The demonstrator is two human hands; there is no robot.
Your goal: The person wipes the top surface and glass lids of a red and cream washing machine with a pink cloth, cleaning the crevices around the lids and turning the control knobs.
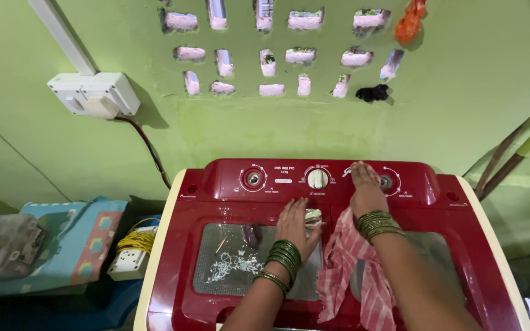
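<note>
- Two hands work atop a red washing machine (179, 294).
- Left hand (294, 225): grip curled over a small pale object (313, 216) beside the lid.
- Right hand (366, 190): fingers flat against the right dial (387, 181), holding nothing.
- Checked cloth (351, 270) lies under that wrist.

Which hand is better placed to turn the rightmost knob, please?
Probably the right hand: its fingers already lie on the rightmost knob, while the left hand rests lower, on a small white thing.

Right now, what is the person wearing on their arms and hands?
Both forearms are bare, with no sleeves showing. The left hand has a stack of green bangles at its wrist, with thinner gold-coloured ones. The right hand has a similar green stack.
</note>
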